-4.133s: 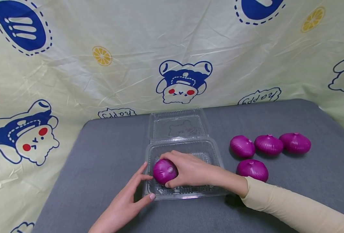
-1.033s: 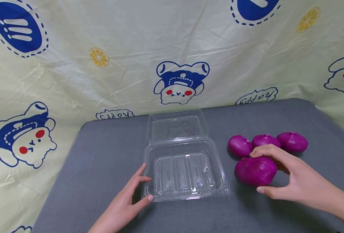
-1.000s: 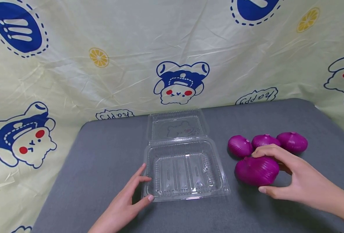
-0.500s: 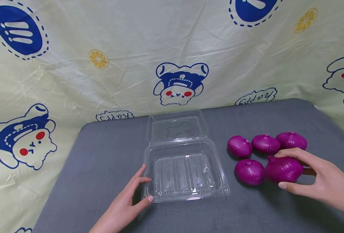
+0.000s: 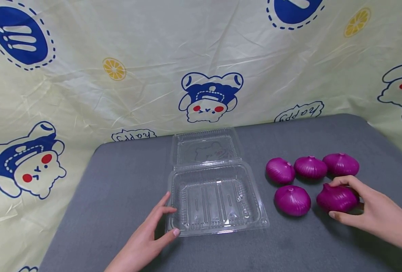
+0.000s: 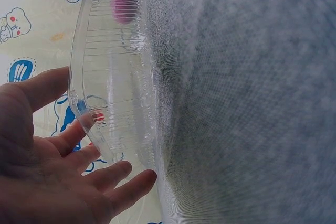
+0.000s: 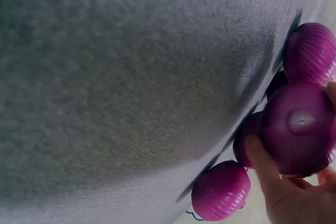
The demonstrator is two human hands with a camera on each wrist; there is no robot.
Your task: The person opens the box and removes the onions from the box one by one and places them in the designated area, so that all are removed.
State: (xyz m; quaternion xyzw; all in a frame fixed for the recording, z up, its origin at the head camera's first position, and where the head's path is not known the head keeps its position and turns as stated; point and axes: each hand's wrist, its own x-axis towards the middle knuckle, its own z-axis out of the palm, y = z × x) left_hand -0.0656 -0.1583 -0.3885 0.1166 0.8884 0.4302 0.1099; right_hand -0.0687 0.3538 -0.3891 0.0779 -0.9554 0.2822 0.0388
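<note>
At the right of the head view, my right hand (image 5: 372, 207) grips a purple onion (image 5: 337, 198) between thumb and fingers. The onion sits low over the cloth, tilted; I cannot tell whether it rests on it. The right wrist view shows the same onion (image 7: 300, 124) with its end towards the camera. Just left of it another purple onion (image 5: 292, 201) stands on the cloth. My left hand (image 5: 144, 236) has its fingers spread at the left edge of a clear plastic clamshell box (image 5: 218, 229), whose lid lies back. Nothing lies inside the box.
Behind the held onion, three purple onions stand in a row: a left one (image 5: 280, 171), a middle one (image 5: 310, 167) and a right one (image 5: 341, 164). Grey cloth (image 5: 126, 181) covers the table. A printed sheet (image 5: 146, 94) hangs behind its far edge.
My right hand has carried the onion out of the clamshell box, past the near onion and rightwards, then lowered it a little. My left hand has stayed at the box.
</note>
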